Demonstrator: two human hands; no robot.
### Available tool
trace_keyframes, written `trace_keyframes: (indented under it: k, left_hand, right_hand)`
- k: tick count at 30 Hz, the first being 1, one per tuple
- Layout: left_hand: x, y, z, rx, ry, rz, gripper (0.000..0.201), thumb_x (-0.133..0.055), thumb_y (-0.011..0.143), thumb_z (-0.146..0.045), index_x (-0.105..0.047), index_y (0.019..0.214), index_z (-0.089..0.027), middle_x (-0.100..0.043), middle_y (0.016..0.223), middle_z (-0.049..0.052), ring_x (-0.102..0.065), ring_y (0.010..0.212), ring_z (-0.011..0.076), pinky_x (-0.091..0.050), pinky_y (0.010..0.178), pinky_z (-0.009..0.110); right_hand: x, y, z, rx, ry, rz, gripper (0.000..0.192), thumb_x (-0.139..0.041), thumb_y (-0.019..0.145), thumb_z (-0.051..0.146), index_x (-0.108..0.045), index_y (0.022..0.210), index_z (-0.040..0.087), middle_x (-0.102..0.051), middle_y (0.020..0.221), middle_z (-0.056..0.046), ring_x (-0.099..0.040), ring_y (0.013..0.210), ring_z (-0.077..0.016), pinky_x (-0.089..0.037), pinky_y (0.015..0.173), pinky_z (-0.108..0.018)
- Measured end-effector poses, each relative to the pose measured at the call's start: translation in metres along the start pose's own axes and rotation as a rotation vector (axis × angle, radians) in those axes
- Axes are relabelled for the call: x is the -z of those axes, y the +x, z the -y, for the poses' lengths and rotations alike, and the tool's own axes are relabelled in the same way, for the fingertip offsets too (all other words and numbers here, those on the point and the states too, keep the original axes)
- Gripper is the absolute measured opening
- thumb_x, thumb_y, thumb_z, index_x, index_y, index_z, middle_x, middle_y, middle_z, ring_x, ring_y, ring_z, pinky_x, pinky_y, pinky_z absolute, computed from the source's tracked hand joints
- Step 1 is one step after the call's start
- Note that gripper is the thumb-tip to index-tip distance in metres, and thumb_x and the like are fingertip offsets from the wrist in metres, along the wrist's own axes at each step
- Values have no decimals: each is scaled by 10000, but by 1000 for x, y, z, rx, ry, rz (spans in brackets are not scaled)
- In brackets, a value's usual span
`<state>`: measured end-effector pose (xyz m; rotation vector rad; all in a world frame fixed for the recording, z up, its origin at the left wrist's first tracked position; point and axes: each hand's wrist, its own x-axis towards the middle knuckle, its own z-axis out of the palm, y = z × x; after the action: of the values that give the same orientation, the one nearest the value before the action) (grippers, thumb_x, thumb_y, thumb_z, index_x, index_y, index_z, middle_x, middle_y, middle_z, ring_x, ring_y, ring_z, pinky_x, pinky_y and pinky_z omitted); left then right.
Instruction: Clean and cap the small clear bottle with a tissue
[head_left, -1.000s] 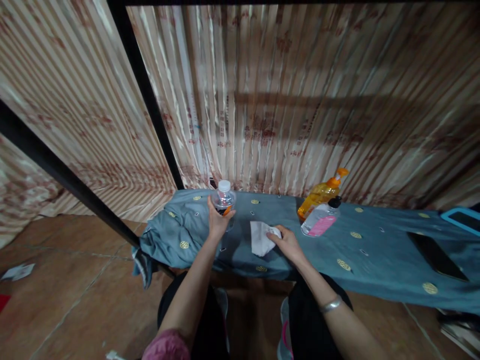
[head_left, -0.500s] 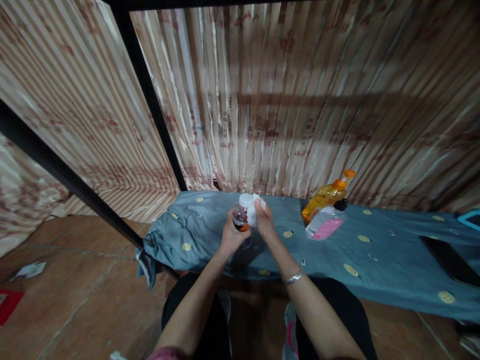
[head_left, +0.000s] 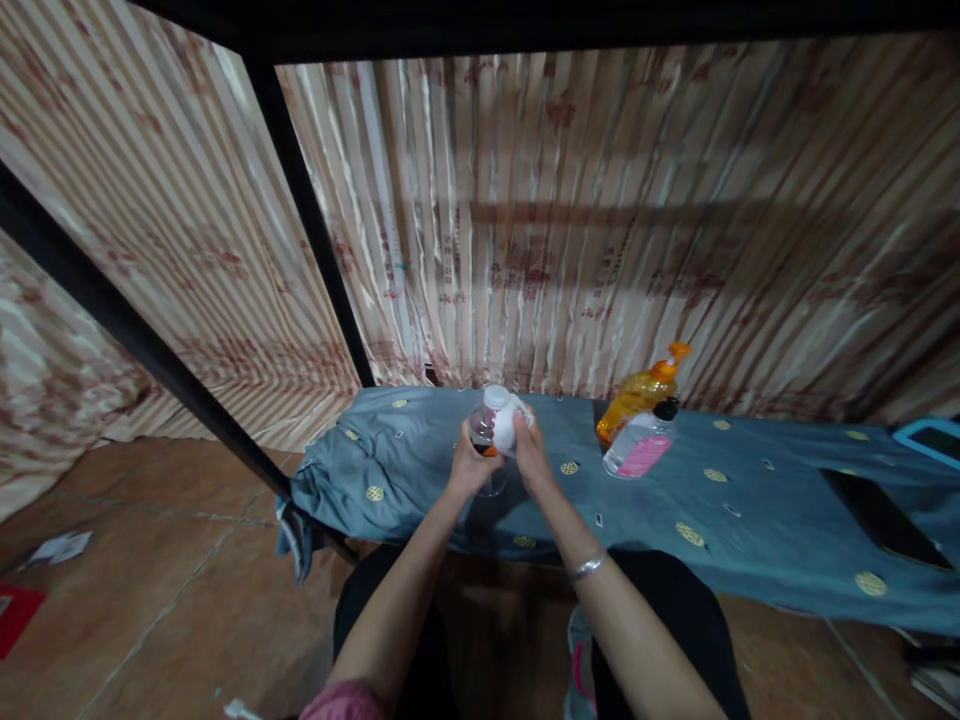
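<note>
A small clear bottle [head_left: 484, 428] with a white cap is lifted above the blue-grey cloth [head_left: 420, 455] covering a low bench. My left hand [head_left: 466, 467] grips the bottle from the left. My right hand [head_left: 528, 452] holds a white wipe [head_left: 507, 424] pressed against the bottle's right side near the cap. A silver bangle sits on my right wrist.
An orange pump bottle [head_left: 639, 393] and a clear bottle with a pink label [head_left: 636, 448] lie to the right on the cloth. A black phone [head_left: 883, 520] and a blue-edged tablet [head_left: 928, 440] are at far right. Striped curtains and a black frame post [head_left: 311, 220] stand behind. Tiled floor lies left.
My right hand picked the white wipe up off the cloth and brought it to the bottle. My left hand lifted the bottle and moved it rightward toward the middle.
</note>
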<state>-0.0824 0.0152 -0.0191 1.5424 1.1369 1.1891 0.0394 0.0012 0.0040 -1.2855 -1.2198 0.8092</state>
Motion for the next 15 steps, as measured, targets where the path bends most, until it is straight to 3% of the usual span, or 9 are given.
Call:
trace_keyframes:
  k: [5,9,12,15]
  left_hand:
    - [-1,-3,5,-132,-18,145,798,-810,546,-140,-526,1289,-207,-699,1231,69,-688,1129,245,-529,1056,412]
    - [1,0,11,-79,-66,178,831,-810,576,-174,-502,1347,-203,-711,1207,64,-703,1079,235,-556,1014,405]
    - [3,3,14,-66,-127,186,814,-820,574,-175,-513,1328,-187,-728,1162,73,-714,1012,231,-580,969,402]
    - [2,4,18,-64,-123,175,738,-827,560,-166,-565,1250,-173,-735,1140,79,-718,989,231,-591,945,395]
  right_hand:
    - [28,73,14,-207,-86,457,425,-654,991,457,-614,1300,169,-630,1261,-98,-655,1060,-218,-583,894,-419]
    - [28,123,26,-308,-171,783,397,-669,983,442,-631,1263,164,-644,1220,-84,-660,1015,-205,-589,855,-391]
    - [19,146,33,-300,-161,964,368,-688,972,427,-649,1216,154,-655,1174,-68,-663,972,-195,-590,816,-362]
    - [8,148,33,-176,23,1068,356,-701,961,427,-666,1177,146,-661,1155,-54,-663,954,-199,-588,789,-341]
